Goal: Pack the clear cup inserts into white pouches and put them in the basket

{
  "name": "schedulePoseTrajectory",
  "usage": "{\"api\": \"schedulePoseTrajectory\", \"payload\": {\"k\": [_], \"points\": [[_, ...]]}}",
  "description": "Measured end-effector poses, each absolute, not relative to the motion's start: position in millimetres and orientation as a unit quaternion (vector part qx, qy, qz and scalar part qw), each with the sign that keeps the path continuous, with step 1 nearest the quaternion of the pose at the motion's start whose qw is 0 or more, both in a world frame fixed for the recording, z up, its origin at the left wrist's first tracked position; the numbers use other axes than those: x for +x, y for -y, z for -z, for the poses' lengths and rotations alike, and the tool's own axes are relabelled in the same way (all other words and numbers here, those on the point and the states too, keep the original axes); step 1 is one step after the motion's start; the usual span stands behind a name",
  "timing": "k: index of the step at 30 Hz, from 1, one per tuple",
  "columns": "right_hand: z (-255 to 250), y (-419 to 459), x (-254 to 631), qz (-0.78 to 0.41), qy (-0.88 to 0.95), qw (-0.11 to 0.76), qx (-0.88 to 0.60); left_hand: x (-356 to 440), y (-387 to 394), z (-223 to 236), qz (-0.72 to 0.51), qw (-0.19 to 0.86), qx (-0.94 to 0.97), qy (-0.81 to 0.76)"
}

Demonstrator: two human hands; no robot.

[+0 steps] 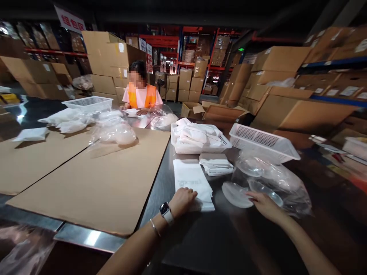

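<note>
My left hand [183, 198] lies on a stack of flat white paper bags [190, 172] with faint print, its fingers curled at the near part of the top bag. The fingertips are partly hidden. To the right, my right hand [262, 204] pinches the rim of a translucent, shallow plastic bowl [236, 194] tilted just above the dark table. Behind that hand, a clear plastic bag [295, 191] holds more such bowls. Beyond the paper bags lie a small pile of folded white packets [216, 165] and a white basket [197, 149] heaped with white packets.
A second white basket [265, 145] stands at the right. Brown cardboard sheets [114, 179] cover the left of the table, with bagged bowls [114, 131] and white packets [31, 134] on them. A co-worker in an orange vest [142, 95] handles something white across the table. Stacked cartons [106, 53] stand behind.
</note>
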State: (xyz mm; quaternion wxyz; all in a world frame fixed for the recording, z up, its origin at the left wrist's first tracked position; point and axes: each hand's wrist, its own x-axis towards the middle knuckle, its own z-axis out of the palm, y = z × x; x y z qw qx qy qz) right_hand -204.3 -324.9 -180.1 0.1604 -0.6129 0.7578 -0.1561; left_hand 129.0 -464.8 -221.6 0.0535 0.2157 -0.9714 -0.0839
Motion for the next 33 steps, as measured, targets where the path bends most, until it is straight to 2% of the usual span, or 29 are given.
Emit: {"api": "schedulePoseTrajectory", "payload": {"k": [4,12,18,23,33], "points": [[185.0,327.0,-187.6,0.178,-0.771,0.096,-0.604,124.0,464.8,227.1,0.082,0.055,0.236,0.967],[199.0,319.4,-177.3,0.127,-0.691,0.161,-0.693,134.1,466.8,221.5,0.099,0.050,0.234,0.966],[202.5,323.0,-172.0,0.066,-0.682,0.102,-0.721,132.2,466.4,217.4,0.091,0.040,0.258,0.961],[196.9,333.5,-167.9,0.104,-0.675,0.130,-0.719,131.9,466.9,213.3,0.069,0.044,0.293,0.953],[189.5,339.7,-152.6,0.139,-0.672,0.101,-0.720,133.9,470.8,208.8,0.082,0.038,0.243,0.966]]}}
